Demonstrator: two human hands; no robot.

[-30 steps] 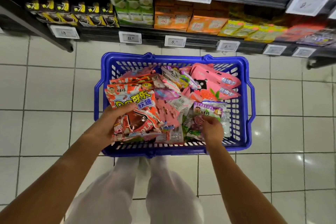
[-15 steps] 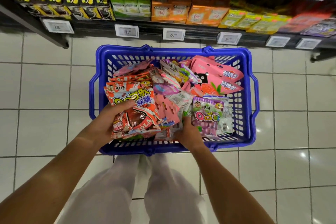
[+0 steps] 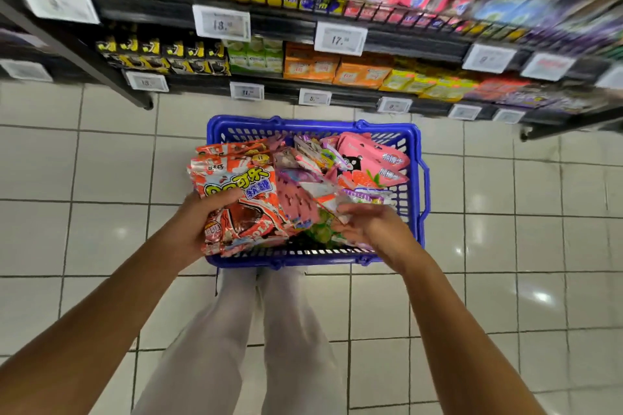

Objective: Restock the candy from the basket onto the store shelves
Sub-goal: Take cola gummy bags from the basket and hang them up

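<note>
Your left hand (image 3: 197, 222) grips red candy bags (image 3: 241, 202) over the basket (image 3: 416, 148); your right hand (image 3: 374, 229) hovers, fingers relaxed, holding nothing.

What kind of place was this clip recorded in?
Most likely a shop aisle, a convenience store or supermarket. Dark shelves carry rows of packaged snacks with price tags clipped along their edges, and a blue shopping basket of candy bags sits on the tiled floor.
</note>
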